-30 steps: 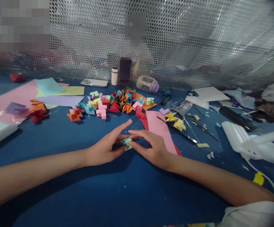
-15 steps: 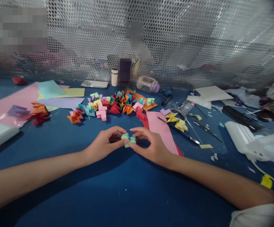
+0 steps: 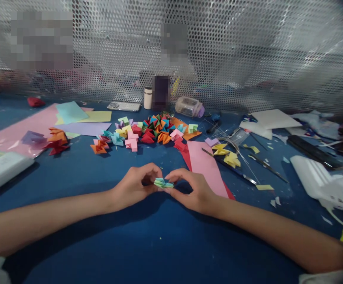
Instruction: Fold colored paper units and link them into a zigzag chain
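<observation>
Both my hands meet at the middle of the blue table (image 3: pixel 148 244). My left hand (image 3: pixel 134 185) and my right hand (image 3: pixel 193 189) pinch a small folded paper piece (image 3: pixel 163 183) in green and light blue between their fingertips, just above the tabletop. Each hand's fingers are curled round one end of it. Behind my hands lies a heap of folded paper pieces (image 3: pixel 148 132) in many colours. A pink paper strip (image 3: pixel 205 165) lies over a red one just right of my right hand.
Coloured paper sheets (image 3: pixel 79 118) and orange and red folded pieces (image 3: pixel 56 140) lie at the left. Yellow folded pieces (image 3: pixel 227 154), wires and tweezers (image 3: pixel 267 167) lie at the right, beside a white device (image 3: pixel 316 177). A phone (image 3: pixel 123 106), small containers and a perforated screen stand behind.
My left forefinger, stretched out a second ago, has curled in. Both hands now pinch the small piece by its ends, and it looks flatter than half a second ago.
</observation>
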`<state>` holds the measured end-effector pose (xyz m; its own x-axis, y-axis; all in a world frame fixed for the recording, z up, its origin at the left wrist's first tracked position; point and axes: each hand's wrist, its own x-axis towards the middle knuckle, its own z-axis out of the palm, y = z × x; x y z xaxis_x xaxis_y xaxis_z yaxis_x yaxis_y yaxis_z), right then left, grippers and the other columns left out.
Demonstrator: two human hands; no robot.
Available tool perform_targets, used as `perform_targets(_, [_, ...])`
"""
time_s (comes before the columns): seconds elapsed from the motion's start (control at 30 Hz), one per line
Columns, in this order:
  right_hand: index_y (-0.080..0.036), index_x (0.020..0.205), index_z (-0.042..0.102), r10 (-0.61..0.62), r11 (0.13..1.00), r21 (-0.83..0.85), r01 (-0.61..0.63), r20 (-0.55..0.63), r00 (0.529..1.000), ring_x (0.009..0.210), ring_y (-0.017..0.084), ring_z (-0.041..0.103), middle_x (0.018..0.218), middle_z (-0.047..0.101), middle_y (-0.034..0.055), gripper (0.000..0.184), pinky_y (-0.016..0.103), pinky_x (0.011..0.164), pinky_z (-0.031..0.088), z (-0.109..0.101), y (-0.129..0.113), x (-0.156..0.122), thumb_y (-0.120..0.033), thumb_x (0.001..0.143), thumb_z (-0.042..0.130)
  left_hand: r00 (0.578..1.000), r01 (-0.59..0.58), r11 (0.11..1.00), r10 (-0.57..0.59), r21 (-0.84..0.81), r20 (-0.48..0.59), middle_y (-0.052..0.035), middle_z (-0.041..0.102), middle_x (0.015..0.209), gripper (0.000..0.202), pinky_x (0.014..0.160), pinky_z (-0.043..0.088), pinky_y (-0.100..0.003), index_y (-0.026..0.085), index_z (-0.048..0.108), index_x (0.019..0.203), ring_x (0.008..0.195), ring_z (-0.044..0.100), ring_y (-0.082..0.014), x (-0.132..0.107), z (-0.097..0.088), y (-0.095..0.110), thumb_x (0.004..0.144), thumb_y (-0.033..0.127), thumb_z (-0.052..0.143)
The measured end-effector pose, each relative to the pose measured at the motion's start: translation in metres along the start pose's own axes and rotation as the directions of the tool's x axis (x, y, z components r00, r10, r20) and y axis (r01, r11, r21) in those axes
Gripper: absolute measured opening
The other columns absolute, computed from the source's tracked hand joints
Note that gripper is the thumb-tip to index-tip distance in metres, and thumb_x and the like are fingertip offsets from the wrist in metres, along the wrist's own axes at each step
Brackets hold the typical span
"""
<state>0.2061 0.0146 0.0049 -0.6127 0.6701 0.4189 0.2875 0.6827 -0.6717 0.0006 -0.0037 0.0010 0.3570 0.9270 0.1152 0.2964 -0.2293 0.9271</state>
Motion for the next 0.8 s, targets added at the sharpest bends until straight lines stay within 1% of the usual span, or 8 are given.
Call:
perform_targets(0.13, [-0.021,0.1,0.058,0.074,0.997,0.031,-0.074,0.008,0.997,0.076,0.014,0.067,0.086,0.069,0.002,0.022,0.026,0.071,0.056,-0.001,0.0,0.001,-0.024,0.08,0.067,0.998,0.056,0.997,-0.057,-0.048,-0.002,0.0049,0.058,0.066,0.023,0.052,0.042,-0.017,0.017,0.054,0.083,0.057,0.053,-0.0066,0.001,0.0,0.0,0.073,0.026,0.072])
perform_targets(0.27, [-0.021,0.101,0.057,0.127,0.981,0.15,-0.121,-0.025,0.992,0.077,0.014,0.067,0.086,0.069,0.0021,0.027,0.028,0.073,0.056,-0.002,0.001,0.004,-0.026,0.078,0.069,0.995,0.094,0.984,-0.088,-0.151,0.045,0.0016,0.064,0.075,0.043,0.064,0.051,-0.025,0.02,0.048,0.101,0.068,0.064,-0.0131,0.004,-0.004,0.002,0.07,0.031,0.075])
perform_targets(0.4, [-0.021,0.102,0.057,0.152,0.976,0.179,-0.128,-0.132,0.979,0.085,0.014,0.065,0.096,0.067,0.0032,0.027,0.028,0.077,0.054,-0.003,0.004,0.006,-0.025,0.078,0.069,0.993,-0.054,0.996,0.047,0.064,0.109,-0.0086,0.059,0.12,0.072,0.089,0.051,-0.037,0.024,0.041,0.123,0.107,0.06,-0.0223,0.014,-0.031,0.017,0.064,0.035,0.08])
perform_targets(0.47, [-0.021,0.101,0.058,0.168,0.982,0.11,-0.15,-0.174,0.97,0.083,0.014,0.063,0.095,0.066,0.0027,0.026,0.028,0.075,0.053,-0.003,0.005,0.006,-0.025,0.078,0.07,0.978,-0.201,0.897,0.163,0.394,0.127,-0.0092,0.05,0.133,0.062,0.099,0.045,-0.038,0.022,0.047,0.122,0.122,0.049,-0.0252,0.022,-0.055,0.027,0.07,0.039,0.074])
perform_targets(0.53, [-0.021,0.101,0.059,0.174,0.985,0.019,-0.174,-0.164,0.971,0.081,0.014,0.061,0.093,0.064,0.0022,0.031,0.028,0.073,0.051,-0.002,0.006,0.006,-0.029,0.075,0.073,0.967,-0.24,0.651,0.229,0.72,0.115,-0.0118,0.047,0.135,0.047,0.11,0.031,-0.043,0.015,0.048,0.123,0.129,0.04,-0.0264,0.029,-0.08,0.034,0.082,0.033,0.061])
perform_targets(0.6, [-0.021,0.104,0.058,0.163,0.983,-0.062,-0.172,-0.127,0.978,0.08,0.016,0.059,0.09,0.063,0.0019,0.043,0.029,0.07,0.05,-0.002,0.005,0.005,-0.037,0.07,0.077,0.981,-0.171,0.418,0.158,0.892,0.114,-0.0163,0.048,0.13,0.043,0.106,0.031,-0.048,0.009,0.049,0.122,0.124,0.042,-0.0316,0.035,-0.102,0.035,0.085,0.03,0.053])
perform_targets(0.63, [-0.021,0.106,0.057,0.151,0.982,-0.097,-0.162,-0.108,0.983,0.078,0.016,0.057,0.088,0.061,0.0015,0.048,0.03,0.068,0.049,-0.003,0.004,0.004,-0.04,0.067,0.078,0.99,-0.141,0.365,0.075,0.92,0.122,-0.0162,0.051,0.125,0.041,0.101,0.035,-0.048,0.009,0.051,0.119,0.118,0.047,-0.0323,0.037,-0.11,0.033,0.086,0.032,0.052])
perform_targets(0.8, [-0.019,0.11,0.057,0.033,0.978,-0.204,-0.044,-0.06,0.998,0.073,0.016,0.054,0.08,0.056,0.001,0.039,0.031,0.068,0.046,-0.015,0.0,0.004,-0.03,0.075,0.07,0.982,-0.134,0.356,-0.078,0.925,0.173,-0.013,0.055,0.12,0.037,0.093,0.039,-0.038,0.012,0.053,0.116,0.11,0.052,-0.0278,0.041,-0.122,0.019,0.087,0.036,0.05])
